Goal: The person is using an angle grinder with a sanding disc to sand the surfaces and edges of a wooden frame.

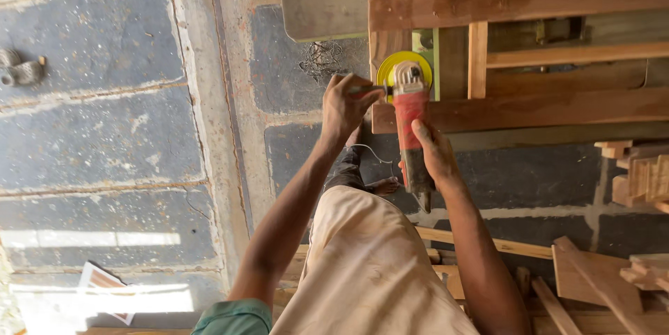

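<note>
Angle grinder (411, 122) with yellow disc (403, 69) pressed against wooden frame (516, 56), red body gripped by right hand (433, 154), side handle clasped by left hand (347, 106), fingers wrapped tight, offcuts (599, 276) scattered below frame on stone floor (104, 133)

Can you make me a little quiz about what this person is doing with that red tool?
1. True or false: the red angle grinder with the round yellow disc is pressed against the brown wooden frame.
2. Which hand wraps the grinder's body: A) left, B) right?
3. What does the left hand grip?

Key
1. True: the disc meets the frame's lower rail.
2. B: the right hand holds the body, with the thumb along its top.
3. The side handle near the grinder's head, with the fingers curled round it.
</note>
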